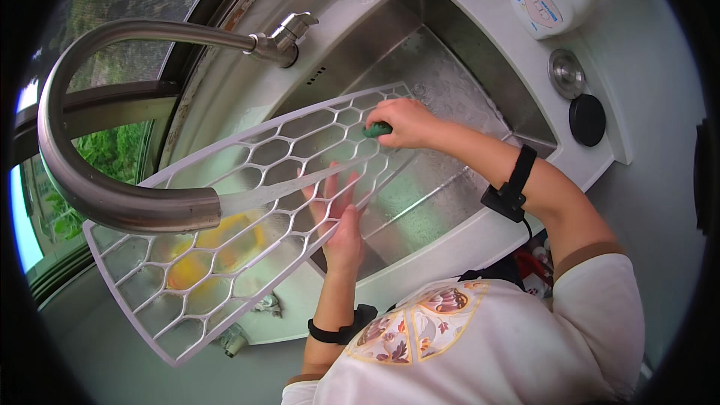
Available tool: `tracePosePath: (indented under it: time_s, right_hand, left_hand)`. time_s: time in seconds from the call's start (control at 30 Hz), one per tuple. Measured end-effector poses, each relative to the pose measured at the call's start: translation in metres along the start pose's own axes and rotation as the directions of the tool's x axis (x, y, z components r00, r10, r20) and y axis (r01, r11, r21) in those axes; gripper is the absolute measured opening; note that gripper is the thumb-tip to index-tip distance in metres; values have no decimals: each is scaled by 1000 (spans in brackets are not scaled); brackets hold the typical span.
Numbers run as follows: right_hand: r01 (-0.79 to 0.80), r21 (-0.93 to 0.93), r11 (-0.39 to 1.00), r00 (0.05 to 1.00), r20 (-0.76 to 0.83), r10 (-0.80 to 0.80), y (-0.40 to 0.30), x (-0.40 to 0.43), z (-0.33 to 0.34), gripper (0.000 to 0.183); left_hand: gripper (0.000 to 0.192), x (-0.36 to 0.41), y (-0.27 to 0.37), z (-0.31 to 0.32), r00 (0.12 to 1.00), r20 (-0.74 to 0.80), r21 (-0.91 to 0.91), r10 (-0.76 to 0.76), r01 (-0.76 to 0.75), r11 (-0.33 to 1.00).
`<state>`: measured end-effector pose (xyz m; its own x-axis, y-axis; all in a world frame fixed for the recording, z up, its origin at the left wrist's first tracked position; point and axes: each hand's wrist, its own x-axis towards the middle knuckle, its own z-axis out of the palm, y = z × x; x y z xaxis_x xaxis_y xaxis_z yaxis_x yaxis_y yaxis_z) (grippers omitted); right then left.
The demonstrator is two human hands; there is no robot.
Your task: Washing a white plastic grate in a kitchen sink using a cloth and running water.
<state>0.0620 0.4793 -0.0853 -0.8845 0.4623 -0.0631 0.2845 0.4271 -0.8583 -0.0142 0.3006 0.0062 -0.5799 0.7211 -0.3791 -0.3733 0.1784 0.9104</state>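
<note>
A clear panel with a white honeycomb-patterned frame (279, 240), looking like a refrigerator shelf, lies tilted across the sink and reaches over the counter at the left. My left hand (340, 225) supports it from below, fingers under the panel and thumb at its near edge. In my right hand (406, 124) is a green scrubbing pad (377, 129), held against the panel's far right part. Water streams from the curved metal faucet (219, 208) onto the panel. The underside of the panel behind my left fingers is seen only through it.
The stainless steel sink (450, 56) is wet inside. White plastic bottles (543, 3) stand at the upper right. A metal sink strainer (566, 73) and a round black lid (587, 120) lie on the right ledge. Something yellow shows through the panel; a window frame (121, 93) is at left.
</note>
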Motion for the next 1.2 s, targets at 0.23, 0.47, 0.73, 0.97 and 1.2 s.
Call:
tracePosePath:
  time_s: [0.23, 0.47, 0.73, 0.97, 1.2]
  right_hand:
    - [-11, 100, 995, 983, -181, 29, -31, -24, 22, 30]
    - [-248, -7, 969, 951, -192, 242, -4, -30, 16, 32]
    - [-20, -33, 999, 957, -290, 9, -17, -29, 32, 21]
    - [-65, 217, 974, 957, -262, 123, -35, -28, 31, 28]
    - [-71, -38, 997, 943, -328, 55, 9, -30, 51, 25]
  left_hand:
    - [85, 1, -1, 1, 998, 41, 56, 46, -48, 997]
    - [85, -6, -6, 1, 999, -30, 3, 20, -19, 1000]
    - [85, -4, -4, -1, 1000, 2, 32, 31, -31, 999]
    - [84, -7, -3, -2, 999, -53, -35, 10, -12, 999]
    - [85, -4, -5, -7, 997, -66, -70, -44, 39, 997]
